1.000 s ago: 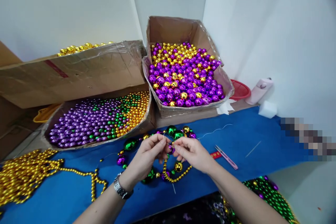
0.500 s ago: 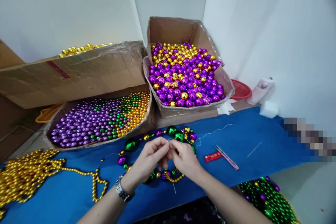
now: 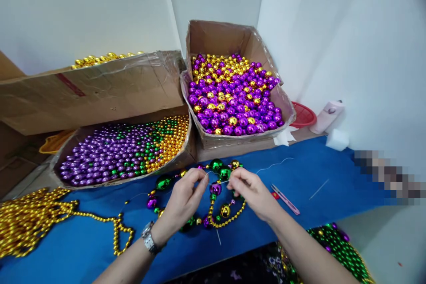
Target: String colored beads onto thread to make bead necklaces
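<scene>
Between my two hands runs a thin white string (image 3: 223, 181), pinched at either side. My left hand (image 3: 187, 199), with a metal watch at the wrist, grips it by thumb and forefinger. My right hand (image 3: 252, 191) pinches the other side, a short gap away. Just below the string, between the hands, hangs a purple bead (image 3: 215, 189) with a green one beneath it. A loop of small gold beads (image 3: 229, 223) curves under them. Around and behind my hands lies a necklace of large green, purple and gold beads, with a big green bead (image 3: 164, 182) at its left.
Gold bead strands (image 3: 29, 222) lie at left on the blue cloth (image 3: 89, 235). Behind stand a box of small beads (image 3: 126, 155) and a box of purple and gold balls (image 3: 238, 97). Pink tweezers (image 3: 288, 201) lie at right. Green beads (image 3: 342, 248) show below the table edge.
My hands were together and have moved apart, left and right. The string now stretches between them, and the purple bead with its gold loop has come into view.
</scene>
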Demonstrator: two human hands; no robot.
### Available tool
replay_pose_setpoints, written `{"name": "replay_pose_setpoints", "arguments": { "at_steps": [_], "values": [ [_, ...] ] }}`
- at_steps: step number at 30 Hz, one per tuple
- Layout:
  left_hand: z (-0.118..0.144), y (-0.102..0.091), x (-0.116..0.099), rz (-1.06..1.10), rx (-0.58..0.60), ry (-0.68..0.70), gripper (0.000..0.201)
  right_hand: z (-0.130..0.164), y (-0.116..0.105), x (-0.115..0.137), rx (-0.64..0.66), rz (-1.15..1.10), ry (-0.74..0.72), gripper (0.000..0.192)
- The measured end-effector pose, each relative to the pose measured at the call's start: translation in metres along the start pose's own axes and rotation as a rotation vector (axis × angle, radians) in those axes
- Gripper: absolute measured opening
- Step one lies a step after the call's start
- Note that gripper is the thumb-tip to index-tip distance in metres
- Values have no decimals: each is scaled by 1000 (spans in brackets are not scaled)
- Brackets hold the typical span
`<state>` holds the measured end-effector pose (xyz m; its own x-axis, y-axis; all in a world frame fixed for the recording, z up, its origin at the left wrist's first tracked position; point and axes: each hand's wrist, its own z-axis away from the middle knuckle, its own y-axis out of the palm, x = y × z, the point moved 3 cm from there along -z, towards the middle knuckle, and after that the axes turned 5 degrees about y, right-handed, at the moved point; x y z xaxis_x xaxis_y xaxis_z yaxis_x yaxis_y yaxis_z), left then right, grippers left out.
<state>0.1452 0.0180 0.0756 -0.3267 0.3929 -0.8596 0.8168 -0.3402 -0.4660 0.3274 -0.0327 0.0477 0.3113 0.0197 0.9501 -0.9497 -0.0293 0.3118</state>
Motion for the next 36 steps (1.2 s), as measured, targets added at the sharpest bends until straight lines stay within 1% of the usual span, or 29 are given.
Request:
{"name": "replay_pose_setpoints", "arguments": {
  "at_steps": [1,2,3,5,7,8,9,10,11,13,15,18,21,23,24,25,27,29,31,32,34,35,36],
  "values": [
    [1,-2,2,-46,-32,12,20,-1,-1,-4,-12,-59,7,21],
    [3,-3,5,-27,-43,-16,21,-1,-2,-9,-26,-139,13,25],
    [5,-1,9,62,-31,-80,22,-2,-2,-14,-43,-265,26,26],
    [9,6,17,401,25,-232,24,-4,-2,-24,-71,-551,55,23],
    [11,16,19,791,65,-313,23,-5,0,-29,-87,-767,74,18],
    [11,20,18,938,76,-318,21,-5,0,-30,-90,-810,75,17],
    [10,23,18,1038,85,-307,20,-5,0,-30,-91,-804,71,16],
    [9,25,17,1093,93,-292,19,-5,0,-29,-91,-805,70,15],
    [8,26,16,1111,100,-281,19,-4,-1,-27,-91,-798,70,16],
    [7,26,17,1072,100,-273,22,-4,-3,-25,-95,-757,63,18],
    [8,25,21,985,79,-276,25,-3,-5,-25,-101,-697,53,20],
    [16,26,32,869,67,-302,29,-1,-6,-33,-102,-582,60,23],
    [25,29,43,857,67,-364,31,1,-6,-38,-89,-441,75,26],
    [27,28,44,854,47,-384,31,3,-6,-35,-67,-320,70,25],
    [26,25,41,827,26,-368,29,4,-5,-31,-53,-256,64,23],
    [23,22,35,776,4,-328,27,5,-4,-26,-38,-202,63,20],
    [15,16,17,626,-22,-187,22,7,0,-14,-4,-17,50,19],
    [7,13,-3,467,-7,-18,20,9,7,-2,42,304,-9,25],
    [-1,17,-18,372,27,97,19,13,15,12,61,637,-135,13],
    [-5,21,-21,369,43,123,18,15,18,18,46,746,-204,8],
    [-11,31,-23,438,71,130,17,20,20,30,-15,829,-298,18],
    [-14,36,-22,492,77,122,16,22,19,35,-43,855,-317,19],
    [-16,41,-21,542,72,116,17,23,18,37,-65,882,-316,16]
  ]
}}
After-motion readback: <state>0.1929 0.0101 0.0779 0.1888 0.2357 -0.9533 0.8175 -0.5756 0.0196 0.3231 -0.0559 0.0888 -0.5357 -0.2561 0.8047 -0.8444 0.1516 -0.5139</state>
